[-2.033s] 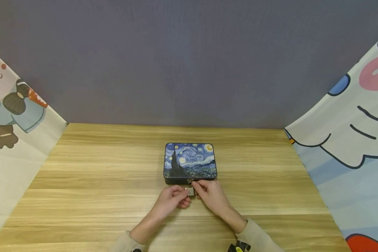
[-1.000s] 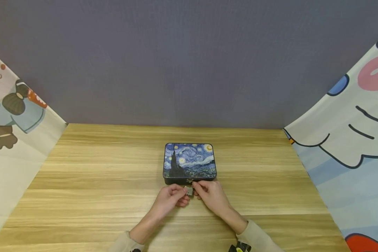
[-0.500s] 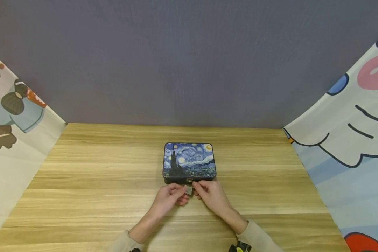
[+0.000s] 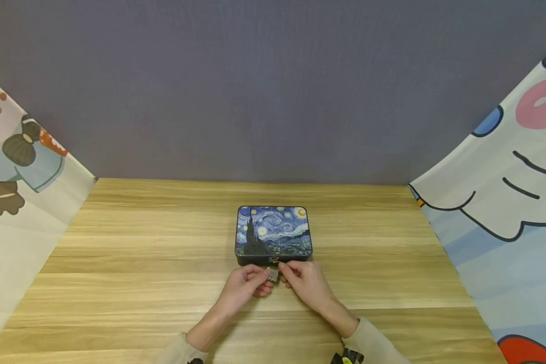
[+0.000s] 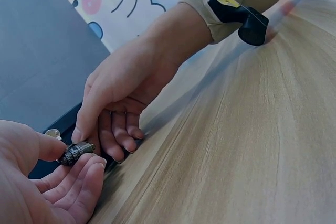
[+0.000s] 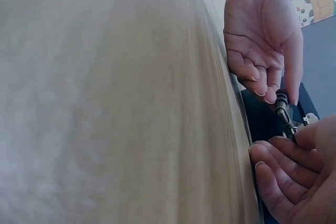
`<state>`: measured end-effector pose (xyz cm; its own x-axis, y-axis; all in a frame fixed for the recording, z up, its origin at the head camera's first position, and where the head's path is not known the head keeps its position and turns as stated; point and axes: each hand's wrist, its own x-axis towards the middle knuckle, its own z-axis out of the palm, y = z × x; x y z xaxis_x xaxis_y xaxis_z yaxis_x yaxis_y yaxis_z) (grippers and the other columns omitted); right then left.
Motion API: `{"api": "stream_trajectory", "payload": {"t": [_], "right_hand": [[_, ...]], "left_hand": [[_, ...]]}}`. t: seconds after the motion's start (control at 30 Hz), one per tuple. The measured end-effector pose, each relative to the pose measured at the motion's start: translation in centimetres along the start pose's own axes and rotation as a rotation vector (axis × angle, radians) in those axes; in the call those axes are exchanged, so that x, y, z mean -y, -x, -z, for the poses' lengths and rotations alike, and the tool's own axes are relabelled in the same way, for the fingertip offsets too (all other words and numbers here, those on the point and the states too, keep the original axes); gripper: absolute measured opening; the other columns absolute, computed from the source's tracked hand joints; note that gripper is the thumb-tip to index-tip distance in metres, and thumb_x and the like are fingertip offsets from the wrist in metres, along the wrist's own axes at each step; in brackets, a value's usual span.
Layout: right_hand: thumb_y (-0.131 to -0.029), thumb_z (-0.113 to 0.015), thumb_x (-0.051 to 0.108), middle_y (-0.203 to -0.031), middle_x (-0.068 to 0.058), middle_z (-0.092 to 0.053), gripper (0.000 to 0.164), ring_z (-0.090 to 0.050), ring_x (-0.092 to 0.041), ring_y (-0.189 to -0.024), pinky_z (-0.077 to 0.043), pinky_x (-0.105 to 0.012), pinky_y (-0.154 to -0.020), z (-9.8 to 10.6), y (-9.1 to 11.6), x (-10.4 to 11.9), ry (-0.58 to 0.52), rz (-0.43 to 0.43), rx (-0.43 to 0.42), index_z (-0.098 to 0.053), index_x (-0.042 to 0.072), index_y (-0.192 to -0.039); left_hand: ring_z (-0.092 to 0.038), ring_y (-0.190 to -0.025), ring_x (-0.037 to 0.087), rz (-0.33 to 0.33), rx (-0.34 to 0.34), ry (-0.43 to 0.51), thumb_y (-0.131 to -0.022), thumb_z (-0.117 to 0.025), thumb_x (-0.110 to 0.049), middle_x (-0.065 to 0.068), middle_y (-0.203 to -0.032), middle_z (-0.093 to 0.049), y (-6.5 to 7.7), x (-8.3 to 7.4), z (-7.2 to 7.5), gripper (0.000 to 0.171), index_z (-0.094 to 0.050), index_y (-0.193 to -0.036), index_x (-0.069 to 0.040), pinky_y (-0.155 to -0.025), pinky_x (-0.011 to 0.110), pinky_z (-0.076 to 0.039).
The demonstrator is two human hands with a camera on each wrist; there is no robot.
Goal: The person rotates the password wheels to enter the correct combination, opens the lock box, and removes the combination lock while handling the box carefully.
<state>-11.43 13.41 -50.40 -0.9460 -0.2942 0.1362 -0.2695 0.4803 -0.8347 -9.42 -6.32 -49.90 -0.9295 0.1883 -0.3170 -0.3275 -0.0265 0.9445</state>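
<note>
A small metal combination padlock with number dials sits just in front of a dark tin box, whose lid bears a swirling night-sky painting. My left hand pinches the padlock's body between thumb and fingers. On the other side, my right hand pinches the padlock's far end with thumb and index finger, close to the box's metal clasp. In the left wrist view the dials of the padlock show between both hands. Fingertips partly cover the shackle, so whether it is through the clasp cannot be told.
The box, lid down, stands on a wood-grain table. A grey panel rises behind the table's back edge. Cartoon-printed curtains hang at the left and right.
My left hand and the padlock have shifted slightly left and up over the two seconds, and the padlock has tilted a little. My right hand stays almost still; the last half second shows hardly any movement.
</note>
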Motion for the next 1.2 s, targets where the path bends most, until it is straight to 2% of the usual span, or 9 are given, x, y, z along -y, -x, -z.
{"api": "stream_trajectory", "payload": {"t": [0.7, 1.2], "right_hand": [[-0.105, -0.063, 0.022, -0.069, 0.003, -0.072, 0.027, -0.066, -0.005, -0.057, -0.055, -0.019, -0.053, 0.53, 0.08, -0.10, 0.035, -0.004, 0.009, -0.078, 0.012, -0.084], [-0.104, -0.064, 0.023, -0.070, 0.001, -0.071, 0.026, -0.067, -0.009, -0.057, -0.054, -0.019, -0.052, 0.88, 0.44, -0.31, 0.028, -0.024, 0.015, -0.077, 0.010, -0.087]], "left_hand": [[-0.071, -0.071, 0.012, -0.012, 0.031, 0.004, -0.101, -0.064, -0.010, 0.020, -0.089, -0.076, -0.03, -0.23, -0.43, 0.025, -0.063, -0.109, 0.013, -0.069, 0.027, -0.064], [-0.070, -0.070, 0.009, -0.013, 0.086, 0.021, -0.101, -0.062, -0.007, 0.017, -0.087, -0.076, -0.17, -0.07, -0.94, 0.022, -0.062, -0.108, 0.014, -0.068, 0.024, -0.063]]}}
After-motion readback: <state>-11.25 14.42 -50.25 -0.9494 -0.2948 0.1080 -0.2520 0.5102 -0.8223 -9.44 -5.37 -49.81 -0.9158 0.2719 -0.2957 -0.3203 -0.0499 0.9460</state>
